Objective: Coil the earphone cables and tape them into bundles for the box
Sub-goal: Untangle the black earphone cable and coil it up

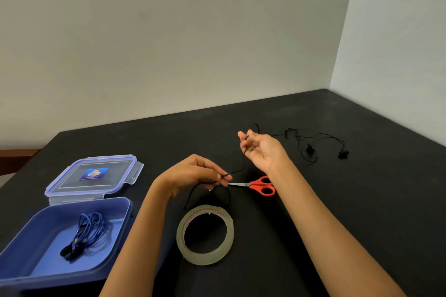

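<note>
**Loose cable runs right and away; the right hand is the one to feed it**

Head view: the black earphone cable (237, 170) is strung between both hands above the desk (362, 212). The left hand (193, 173) pinches a few small loops of it at the fingertips, and the loops hang just below, over the tape roll (181, 236). From that pinch the cable rises to the right into the right hand (259, 149), which is turned palm up with its fingers curled round the strand.

Past the right hand the uncoiled length trails further right across the desk to the earbuds (343, 154), well apart from the loops. The cable's long axis therefore runs from near left to far right. The right hand is the nearer one to the slack, so bringing the next turn across to the left hand looks to be its job, while the left hand keeps the coil.

The red scissors (261, 185) lie on the desk between the two wrists, blades pointing at the left fingertips. The tape roll lies flat just nearer than the left hand. At the far left the open box (72, 205) already holds a blue earphone bundle (89, 231), and its lid (96, 173) lies behind it. By my reading the coil is barely begun.
</note>
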